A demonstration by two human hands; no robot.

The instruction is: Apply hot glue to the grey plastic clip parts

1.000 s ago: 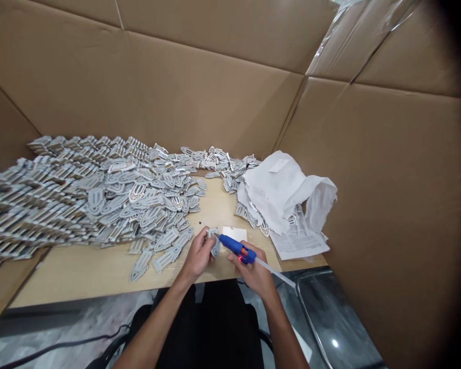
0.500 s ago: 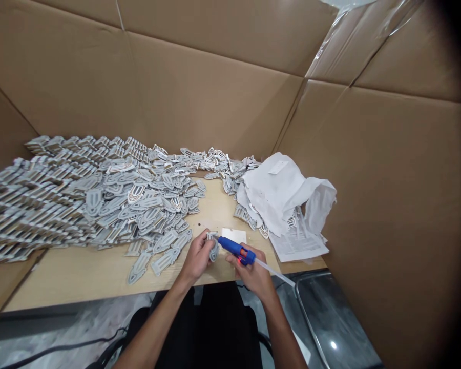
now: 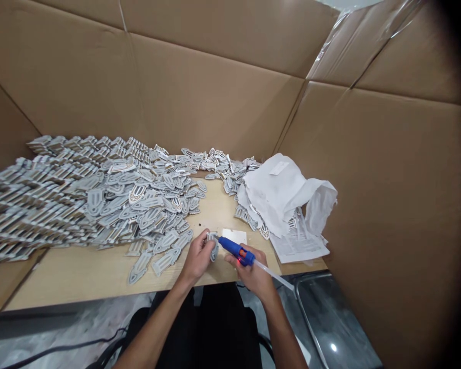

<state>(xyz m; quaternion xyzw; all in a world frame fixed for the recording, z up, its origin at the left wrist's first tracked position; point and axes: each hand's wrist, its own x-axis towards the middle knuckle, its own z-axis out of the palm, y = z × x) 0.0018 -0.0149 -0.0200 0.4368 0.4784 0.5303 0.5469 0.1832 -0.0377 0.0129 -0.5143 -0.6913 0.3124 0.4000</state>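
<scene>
The left hand (image 3: 197,258) is closed on a gray die-cut piece (image 3: 214,251), long axis near upright; the right hand (image 3: 252,271) grips a blue hot-glue gun (image 3: 236,250), its nozzle (image 3: 220,239) pointing left, just beside the piece. Beyond, on the wooden counter (image 3: 80,279), lie heaped matching pieces (image 3: 138,200) — then crumpled white paper (image 3: 280,192) and a cardboard wall (image 3: 211,97).

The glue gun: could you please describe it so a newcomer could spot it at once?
On the pale wooden tabletop inside cardboard walls, look along the near edge, right of the heap of grey clip-shaped pieces. There the person's right hand grips a hot glue gun. It alone is bright blue, with a clear glue stick trailing from its back.
</scene>
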